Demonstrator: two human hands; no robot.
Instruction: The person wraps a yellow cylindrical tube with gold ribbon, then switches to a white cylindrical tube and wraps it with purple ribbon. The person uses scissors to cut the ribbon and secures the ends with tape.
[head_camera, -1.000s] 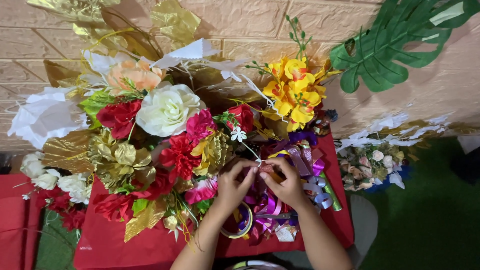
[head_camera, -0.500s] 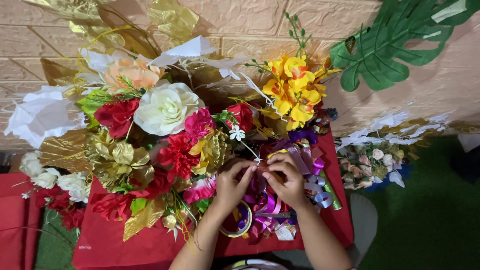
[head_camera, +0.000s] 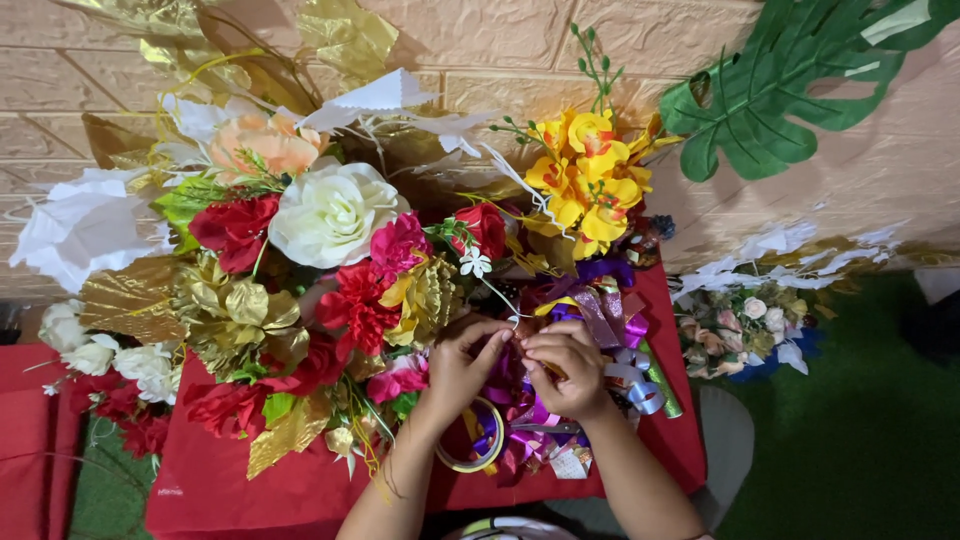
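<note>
Down at the bottom centre, two forearms come up into the frame and the hands meet over a heap of shiny ribbons (head_camera: 575, 330), purple, pink and silver, lying on the red surface (head_camera: 230, 485) at lower centre right. The left hand (head_camera: 462, 362) has its fingers (head_camera: 492, 345) pinched nearly shut, and the right hand (head_camera: 562, 368) curls its fingers (head_camera: 545, 345) tight against them; both are nipping something small at the point where they touch, too small to make out, just above the ribbon heap. Below the left wrist a roll of clear tape (head_camera: 470, 440) lies flat on the red cloth, beside the ribbons. Moving up, the big artificial bouquet fills the left and centre: red blooms (head_camera: 235, 228), a large cream rose (head_camera: 330, 212), gold foil leaves (head_camera: 240, 315), and a yellow orchid spray (head_camera: 585, 185) at upper centre right. Off to the right, a smaller pale posy (head_camera: 745, 325) rests by green turf (head_camera: 860, 440). Farthest back, a tan brick wall (head_camera: 480, 40) carries a big green leaf (head_camera: 790, 90) at upper right.
</note>
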